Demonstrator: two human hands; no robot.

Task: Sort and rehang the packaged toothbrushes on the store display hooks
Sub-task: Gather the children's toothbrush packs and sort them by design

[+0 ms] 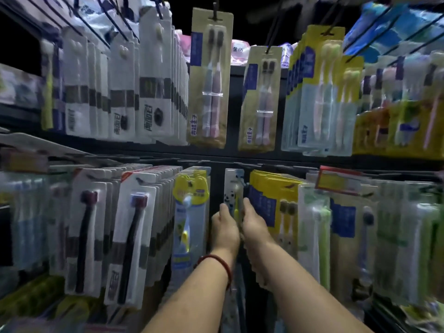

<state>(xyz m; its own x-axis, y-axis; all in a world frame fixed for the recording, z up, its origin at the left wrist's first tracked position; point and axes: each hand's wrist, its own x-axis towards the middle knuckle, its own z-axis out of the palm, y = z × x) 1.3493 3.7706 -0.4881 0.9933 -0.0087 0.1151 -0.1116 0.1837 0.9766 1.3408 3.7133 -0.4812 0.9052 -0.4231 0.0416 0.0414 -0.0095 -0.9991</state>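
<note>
A narrow white toothbrush pack with black spots and a yellow-green brush [233, 188] hangs in the lower row, in the dark gap at the middle of the display. My left hand [224, 228] grips its left edge and my right hand [252, 224] grips its right edge, both at about mid-height of the pack. The pack's lower half is hidden behind my hands. Its top sits at a hook under the shelf rail [216, 162]. A red cord circles my left wrist.
Left of the held pack hangs a yellow-topped kids' brush pack [191, 203]; to the right, a row of yellow-and-blue packs [269, 198]. White packs with dark brushes [129, 236] fill the lower left. Two beige twin packs [211, 78] hang above on long hooks.
</note>
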